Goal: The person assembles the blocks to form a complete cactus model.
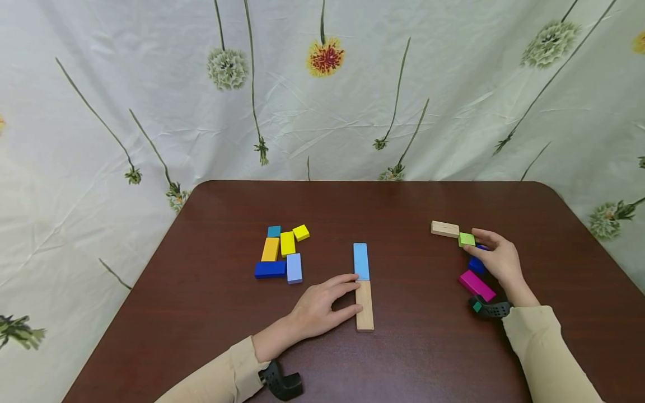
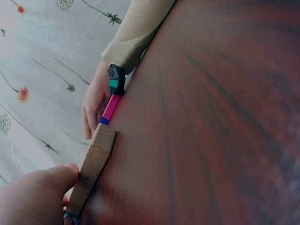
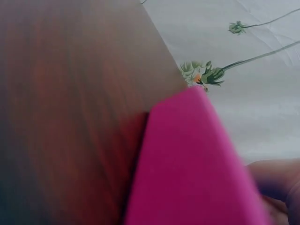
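My left hand (image 1: 319,308) touches the left side of a row of two blocks with its fingertips and thumb. A natural wood block (image 1: 365,308) forms the near end of that row, and a light blue block (image 1: 361,261) joins its far end. In the left wrist view, the thumb rests against the wood block (image 2: 93,171). On the right, my right hand (image 1: 500,263) pinches a small green block (image 1: 466,239) between thumb and fingers. Partly under this hand lies a dark blue block (image 1: 476,265). A magenta block (image 1: 476,285) lies nearer, filling much of the right wrist view.
Another natural wood block (image 1: 445,228) lies just left of the green one. A cluster at the left includes an orange block (image 1: 270,249), a yellow block (image 1: 288,244), a dark blue block (image 1: 269,270) and a periwinkle block (image 1: 294,268). A flowered cloth (image 1: 327,123) hangs behind the brown table (image 1: 418,358).
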